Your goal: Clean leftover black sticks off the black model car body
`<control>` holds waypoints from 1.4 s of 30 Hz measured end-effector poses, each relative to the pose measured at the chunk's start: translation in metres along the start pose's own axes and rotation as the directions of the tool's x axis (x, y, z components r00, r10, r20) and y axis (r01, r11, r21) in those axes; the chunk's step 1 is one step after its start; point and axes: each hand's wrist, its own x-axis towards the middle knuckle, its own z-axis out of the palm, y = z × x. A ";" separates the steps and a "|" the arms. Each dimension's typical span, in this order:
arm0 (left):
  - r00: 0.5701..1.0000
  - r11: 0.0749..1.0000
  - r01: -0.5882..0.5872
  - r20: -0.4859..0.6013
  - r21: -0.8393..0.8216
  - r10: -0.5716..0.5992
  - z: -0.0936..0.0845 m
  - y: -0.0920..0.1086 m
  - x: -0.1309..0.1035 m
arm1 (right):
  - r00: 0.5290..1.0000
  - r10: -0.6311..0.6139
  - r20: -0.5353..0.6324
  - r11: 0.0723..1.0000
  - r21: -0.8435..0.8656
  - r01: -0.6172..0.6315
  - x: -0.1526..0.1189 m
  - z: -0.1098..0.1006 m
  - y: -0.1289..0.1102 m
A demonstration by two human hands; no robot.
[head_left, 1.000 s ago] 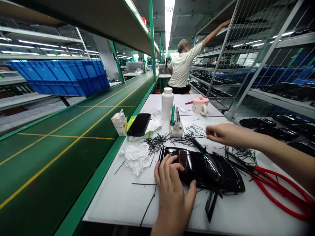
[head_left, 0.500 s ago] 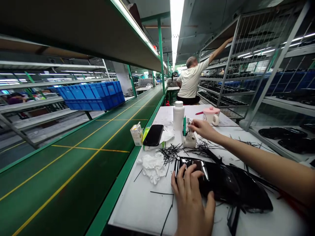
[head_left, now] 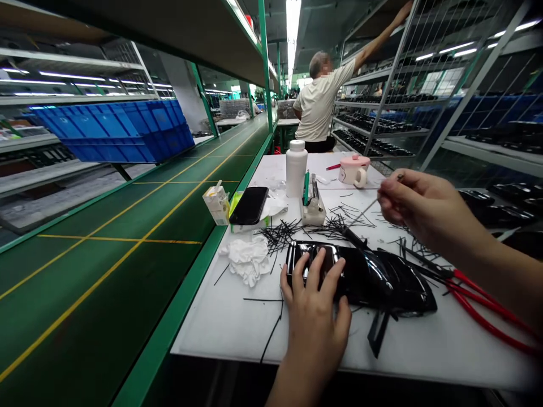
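A glossy black moulded part shaped like a model car body [head_left: 365,277] lies lengthwise on the white tabletop. My left hand [head_left: 316,294] rests on its left end, fingers spread and pressed lightly to the surface. Above the part's far side, my right hand [head_left: 418,203] pinches a thin metal rod [head_left: 368,210] that slants down to the left. The rod's lower end comes close to a dark piece sticking up beside the car body. A flat black piece [head_left: 379,333] juts from the near side of the body.
Cut black strips [head_left: 280,234] litter the table near a crumpled white cloth [head_left: 248,260], a phone [head_left: 250,205], a white bottle [head_left: 296,169], a small holder [head_left: 313,212] and a pink-lidded mug [head_left: 354,169]. Red-handled pliers [head_left: 475,302] lie right. A green conveyor [head_left: 127,271] runs left; a person [head_left: 318,107] sits ahead.
My right hand has drawn back from the small holder toward me and now has the thin metal rod in its fingers. My left hand stays on the car body. The view has tilted down.
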 end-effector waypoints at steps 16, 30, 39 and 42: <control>0.988 0.999 0.052 0.146 0.001 -0.052 -0.008 0.004 0.005 | 0.985 -0.021 0.174 0.884 -0.456 0.100 -0.086 -0.003 0.018; 0.985 0.998 0.064 0.164 -0.028 -0.058 -0.011 0.004 0.007 | 0.957 -0.110 0.268 0.819 -0.520 0.241 -0.086 -0.005 0.032; 0.991 0.980 0.070 0.127 -0.188 -0.046 -0.022 0.004 -0.004 | 0.955 -0.087 0.282 0.842 -0.492 0.222 -0.086 -0.002 0.031; 0.999 0.988 -0.007 0.043 -0.152 0.013 -0.024 0.002 -0.008 | 0.938 -0.089 0.335 0.848 -0.468 0.248 -0.082 -0.002 0.022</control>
